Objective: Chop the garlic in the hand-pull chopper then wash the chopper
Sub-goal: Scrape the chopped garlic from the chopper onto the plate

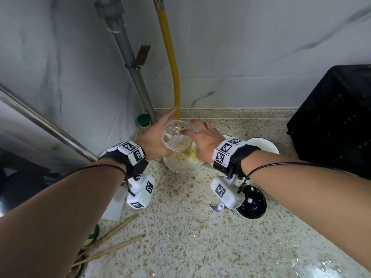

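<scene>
Left hand (153,138) grasps clear round cup (177,144) tilted over white bowl (181,171) of lumpy garlic (189,154); right hand (204,142) unclenched, fingertip inside cup.

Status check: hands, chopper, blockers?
Left hand grips clear plastic chopper cup, tilted over white ceramic bowl. Right hand fingers reach in at minced garlic. Nothing in the way.

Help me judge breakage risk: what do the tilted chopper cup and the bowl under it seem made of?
Chopper cup: clear and glossy, probably plastic, though glass is possible; garlic shows through its wall. Bowl: white, shiny, likely glazed ceramic, with a thin darker line round its rim.
</scene>
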`<state>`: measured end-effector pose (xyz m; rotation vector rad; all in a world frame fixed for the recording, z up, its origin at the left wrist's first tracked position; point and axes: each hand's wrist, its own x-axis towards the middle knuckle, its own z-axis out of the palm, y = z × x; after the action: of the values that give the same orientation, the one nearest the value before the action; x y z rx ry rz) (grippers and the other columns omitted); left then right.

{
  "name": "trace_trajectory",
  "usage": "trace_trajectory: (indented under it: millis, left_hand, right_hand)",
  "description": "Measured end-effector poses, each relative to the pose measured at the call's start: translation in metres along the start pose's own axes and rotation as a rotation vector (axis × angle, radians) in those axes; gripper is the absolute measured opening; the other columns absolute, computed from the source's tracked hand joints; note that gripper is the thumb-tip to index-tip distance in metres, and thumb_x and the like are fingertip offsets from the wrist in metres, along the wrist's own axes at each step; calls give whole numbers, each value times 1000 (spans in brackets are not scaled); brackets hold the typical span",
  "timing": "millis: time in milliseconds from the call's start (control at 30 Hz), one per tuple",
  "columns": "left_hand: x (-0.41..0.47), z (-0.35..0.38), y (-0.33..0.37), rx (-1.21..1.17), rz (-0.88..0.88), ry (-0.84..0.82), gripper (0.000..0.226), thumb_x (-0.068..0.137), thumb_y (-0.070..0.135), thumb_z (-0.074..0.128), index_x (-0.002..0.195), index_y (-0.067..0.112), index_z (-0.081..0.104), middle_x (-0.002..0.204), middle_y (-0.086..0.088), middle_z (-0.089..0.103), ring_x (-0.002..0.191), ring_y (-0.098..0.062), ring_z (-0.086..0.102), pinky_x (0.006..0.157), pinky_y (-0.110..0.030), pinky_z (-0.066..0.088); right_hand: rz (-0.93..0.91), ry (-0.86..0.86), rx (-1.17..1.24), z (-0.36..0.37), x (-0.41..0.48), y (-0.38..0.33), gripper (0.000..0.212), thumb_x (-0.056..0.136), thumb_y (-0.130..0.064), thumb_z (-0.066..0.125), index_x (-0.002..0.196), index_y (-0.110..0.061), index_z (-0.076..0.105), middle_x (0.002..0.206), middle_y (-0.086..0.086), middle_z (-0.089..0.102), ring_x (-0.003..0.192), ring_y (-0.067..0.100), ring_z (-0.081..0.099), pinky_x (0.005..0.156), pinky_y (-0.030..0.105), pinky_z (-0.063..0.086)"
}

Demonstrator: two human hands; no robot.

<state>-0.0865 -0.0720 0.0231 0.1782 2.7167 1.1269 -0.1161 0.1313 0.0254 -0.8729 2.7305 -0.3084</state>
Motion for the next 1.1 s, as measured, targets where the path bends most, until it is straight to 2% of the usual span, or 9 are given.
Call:
trace_trajectory:
  millis: [67, 133, 300, 433, 633, 733, 900, 1033, 1100]
  left_hand:
    - [-1, 0, 1, 12, 8, 1, 136, 60, 10, 93, 154, 54, 5, 150, 16, 44, 111, -29, 66, 89, -18, 55]
    - [-3, 0, 2, 20, 14, -17, 136, 60, 11, 93, 154, 54, 5, 151, 15, 43, 112, -27, 67, 96, -30, 56]
    - [-4, 2, 4, 26, 30, -13, 134, 61, 15, 92, 155, 52, 5, 153, 15, 42, 115, -24, 66, 102, -40, 54]
    - [-5, 0, 1, -2, 15, 25, 134, 61, 18, 95, 156, 48, 5, 149, 17, 46, 131, -1, 51, 106, -22, 45]
    - [-7, 1, 8, -14, 26, 9, 135, 61, 9, 93, 159, 39, 4, 151, 15, 42, 126, -8, 53, 105, -19, 45]
    - [-5, 6, 17, -55, 24, 19, 138, 60, 10, 95, 160, 37, 4, 155, 11, 39, 137, -5, 43, 110, -17, 34]
    - [-1, 7, 16, -27, 27, 16, 139, 61, 15, 96, 161, 33, 1, 159, 8, 36, 131, 4, 39, 91, 7, 28]
    - [-2, 6, 9, -81, -22, 55, 147, 57, 15, 97, 159, 37, -6, 157, 5, 39, 140, -5, 40, 107, -16, 35]
    - [-2, 8, 9, -67, -22, 43, 149, 56, 22, 98, 157, 43, -9, 158, 6, 39, 135, 2, 39, 108, -18, 31]
  right_hand:
    - [7, -9, 19, 2, -2, -1, 78, 70, 3, 66, 137, -31, 46, 156, 7, 17, 139, 33, 20, 105, 48, 40]
    - [3, 27, 43, 2, -2, -3, 79, 68, 5, 65, 135, -31, 44, 155, 8, 19, 137, 34, 23, 104, 48, 41]
    - [-21, 39, -1, -4, 1, -9, 90, 69, 2, 65, 144, -38, 35, 156, 7, 14, 137, 35, 21, 103, 48, 40]
    - [-6, 13, 23, 0, -3, -11, 72, 72, 2, 62, 136, -28, 49, 157, 7, 17, 140, 33, 18, 109, 48, 36]
    - [-3, 119, 115, -9, -2, -21, 72, 73, 1, 62, 138, -19, 41, 155, 11, 20, 138, 36, 22, 109, 51, 36]
    - [21, 148, 117, -13, 5, -31, 61, 76, -6, 64, 133, -16, 47, 156, 12, 17, 140, 38, 19, 111, 55, 32]
    - [-90, 77, -18, -11, 8, -36, 54, 76, -27, 73, 126, -22, 56, 151, 8, 17, 137, 35, 20, 110, 55, 30]
    - [-172, 69, -14, -12, 1, -29, 46, 75, -20, 68, 120, -27, 62, 155, 7, 15, 138, 35, 17, 112, 57, 24]
    - [-108, 108, 3, -12, 4, -31, 57, 73, -18, 70, 127, -22, 54, 156, 9, 15, 140, 35, 16, 113, 58, 22]
